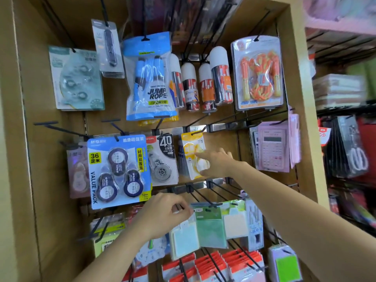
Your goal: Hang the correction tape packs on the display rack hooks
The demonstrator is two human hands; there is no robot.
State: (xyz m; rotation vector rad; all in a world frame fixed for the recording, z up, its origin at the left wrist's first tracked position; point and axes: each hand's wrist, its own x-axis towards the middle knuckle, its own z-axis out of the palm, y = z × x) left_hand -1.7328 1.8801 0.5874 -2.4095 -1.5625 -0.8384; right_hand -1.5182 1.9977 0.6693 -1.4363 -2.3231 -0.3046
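Yellow correction tape pack (194, 157): hangs on a middle-row hook (196, 132), just right of a grey tape pack (162, 159). Right hand (216, 163): fingers spread, fingertips touching its front. Left hand (164, 212): pinches the top of a pale blue pack (184, 239), lower row.

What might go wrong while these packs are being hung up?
The right hand touches the yellow pack, which hangs from one hook; a hard nudge might swing or slip it off. The left hand seems to pinch the pale blue pack among crowded black hooks, which could scratch it or tear packaging.
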